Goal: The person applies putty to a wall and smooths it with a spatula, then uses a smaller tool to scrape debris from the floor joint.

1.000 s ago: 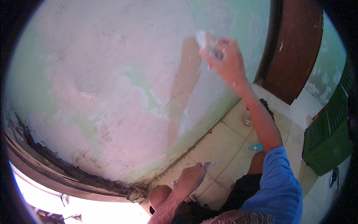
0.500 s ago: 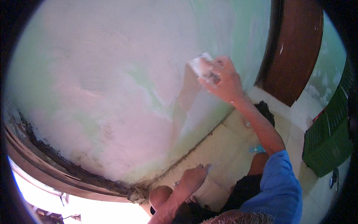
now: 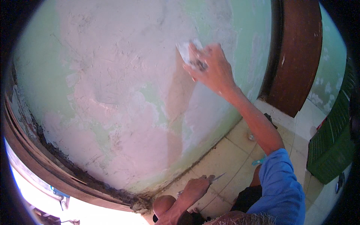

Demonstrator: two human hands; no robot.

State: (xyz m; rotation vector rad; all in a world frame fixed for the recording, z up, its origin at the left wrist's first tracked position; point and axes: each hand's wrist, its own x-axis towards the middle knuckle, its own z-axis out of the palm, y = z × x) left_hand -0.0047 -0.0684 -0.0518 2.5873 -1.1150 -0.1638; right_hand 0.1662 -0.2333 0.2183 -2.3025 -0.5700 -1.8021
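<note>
My right hand (image 3: 215, 71) is raised against the wall, closed on a flat whitish putty scraper (image 3: 184, 51) with a roughly square blade. Its fingers are smeared with pale paste and a little blurred. The blade meets or nearly meets the wall (image 3: 123, 75), which is green with broad pinkish-white patches of filler. Low down by my knee, my left hand (image 3: 195, 190) is closed round the handle of a thin-bladed putty knife (image 3: 219, 176), seen almost edge-on and pointing right above the floor tiles. Most of its handle is hidden in my fist.
A dark brown wooden door frame (image 3: 296, 52) stands at the right. A green plastic crate (image 3: 330, 153) sits beyond my right arm. Beige tiles (image 3: 228, 157) meet the wall's foot. Along the lower left runs a wooden frame (image 3: 75, 189) with rough, broken mortar beside a bright opening.
My right hand has moved up and left across the wall with the scraper. My left hand sits slightly lower, still gripping the putty knife. The whole view has shifted a little.
</note>
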